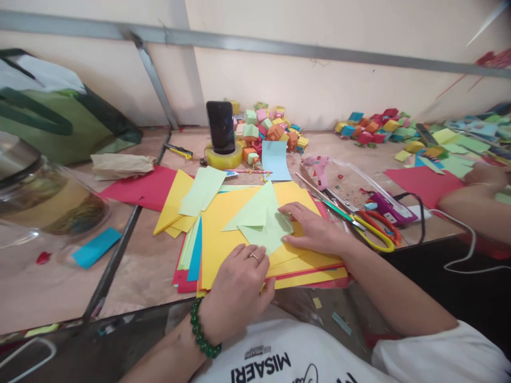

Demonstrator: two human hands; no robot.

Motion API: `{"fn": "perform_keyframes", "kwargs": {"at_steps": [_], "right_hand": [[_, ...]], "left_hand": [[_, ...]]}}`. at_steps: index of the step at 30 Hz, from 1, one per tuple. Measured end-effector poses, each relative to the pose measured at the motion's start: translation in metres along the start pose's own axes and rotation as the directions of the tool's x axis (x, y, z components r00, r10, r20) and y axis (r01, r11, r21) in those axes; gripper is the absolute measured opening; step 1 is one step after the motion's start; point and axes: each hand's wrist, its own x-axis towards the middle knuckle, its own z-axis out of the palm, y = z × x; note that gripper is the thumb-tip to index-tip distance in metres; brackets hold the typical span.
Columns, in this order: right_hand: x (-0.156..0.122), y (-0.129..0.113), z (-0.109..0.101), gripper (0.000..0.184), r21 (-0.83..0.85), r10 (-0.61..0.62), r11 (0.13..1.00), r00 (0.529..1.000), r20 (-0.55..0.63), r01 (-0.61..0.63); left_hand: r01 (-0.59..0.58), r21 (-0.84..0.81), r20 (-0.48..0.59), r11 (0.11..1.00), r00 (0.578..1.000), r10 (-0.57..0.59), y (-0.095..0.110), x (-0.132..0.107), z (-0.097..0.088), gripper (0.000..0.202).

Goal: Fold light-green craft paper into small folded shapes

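A light green paper sheet point(275, 234) lies folded on a stack of coloured paper point(223, 250), its pointed flap turned up to the left. My left hand point(239, 276), wearing a ring and a green bead bracelet, has its fingers curled at the sheet's lower edge, the thumb partly tucked below. My right hand point(313, 229) lies along the sheet's right edge, with thumb and fingers apart and their tips touching the paper. Another light green piece point(203, 190) rests at the stack's upper left, partly over folded yellow paper point(175, 205).
Behind the stack are a phone point(221, 127) on a tape roll point(224, 156), a blue sheet point(276, 160) and several paper cubes point(275, 125). Scissors point(373, 231) and a pink glue gun point(319, 170) lie right. A glass jug point(51, 197) stands left; another person's arm point(475, 197) reaches in right.
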Motion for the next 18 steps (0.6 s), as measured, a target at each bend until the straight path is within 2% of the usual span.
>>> {"fn": "perform_keyframes", "kwargs": {"at_steps": [8,12,16,18], "right_hand": [[-0.007,0.012,0.000,0.038,0.087,-0.074,0.993,0.996,-0.052,0.078],[-0.008,0.016,0.002,0.036,0.105,-0.085,0.990,0.994,-0.069,0.092],[-0.007,0.019,0.004,0.032,0.136,-0.089,0.985,0.991,-0.096,0.101],[-0.006,0.019,0.004,0.029,0.134,-0.080,0.986,0.986,-0.143,0.099]], "left_hand": [[-0.011,0.033,0.019,0.999,1.000,0.010,-0.001,0.001,0.000,0.011],[-0.029,0.165,0.074,0.986,0.997,0.017,0.000,0.006,0.006,0.021],[-0.022,0.321,0.107,0.947,0.994,-0.014,0.006,0.016,0.014,0.020],[-0.026,0.366,0.160,0.930,0.987,-0.035,0.011,0.023,0.015,0.022]]}}
